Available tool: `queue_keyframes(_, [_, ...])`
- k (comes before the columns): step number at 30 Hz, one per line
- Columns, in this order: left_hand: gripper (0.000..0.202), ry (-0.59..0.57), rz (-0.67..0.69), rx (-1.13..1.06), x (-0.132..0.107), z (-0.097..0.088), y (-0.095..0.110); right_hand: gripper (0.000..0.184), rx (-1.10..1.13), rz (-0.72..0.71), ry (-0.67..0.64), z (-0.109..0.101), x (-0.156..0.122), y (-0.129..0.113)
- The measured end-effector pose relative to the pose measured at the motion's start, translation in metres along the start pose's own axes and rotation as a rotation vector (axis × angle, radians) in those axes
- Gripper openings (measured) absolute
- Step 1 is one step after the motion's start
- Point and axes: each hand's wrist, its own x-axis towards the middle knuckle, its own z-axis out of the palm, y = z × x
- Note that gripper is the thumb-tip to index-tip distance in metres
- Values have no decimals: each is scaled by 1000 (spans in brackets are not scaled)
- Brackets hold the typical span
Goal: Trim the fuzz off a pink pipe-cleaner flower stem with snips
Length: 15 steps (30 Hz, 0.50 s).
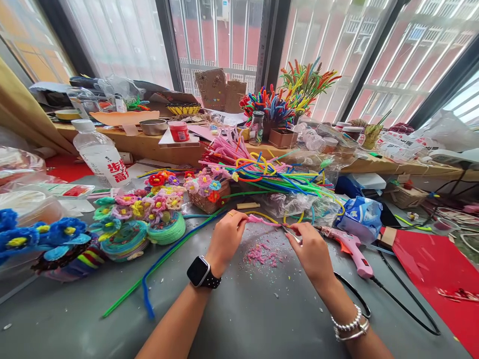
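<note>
My left hand [225, 238], with a dark watch at the wrist, pinches one end of a fuzzy pink pipe cleaner [262, 220]. The pipe cleaner stretches to the right above the table. Small metal scissors [293, 234] are gripped in my right hand [309, 251], mostly covered by the fingers, with their tip at the pipe cleaner's far end. Whether the blades are apart is too small to tell. Below and between both hands lies a scatter of pink fuzz clippings [263, 255] on the grey table [247, 319].
Pipe-cleaner flower pots [166, 227] stand to the left, beside a plastic bottle [100, 158]. Loose pipe cleaners [262, 169] pile up behind my hands. A pink glue gun [350, 248] with a black cord lies at right, near a tissue pack [359, 217] and red sheet [436, 276].
</note>
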Motion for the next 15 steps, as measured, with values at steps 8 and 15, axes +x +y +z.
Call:
queue_keyframes(8, [15, 14, 0, 10, -1, 1, -1, 14, -408, 210, -307, -10, -8, 18])
queue_keyframes(15, [15, -4, -4, 2, 1, 2, -2, 13, -377, 199, -361, -8, -4, 23])
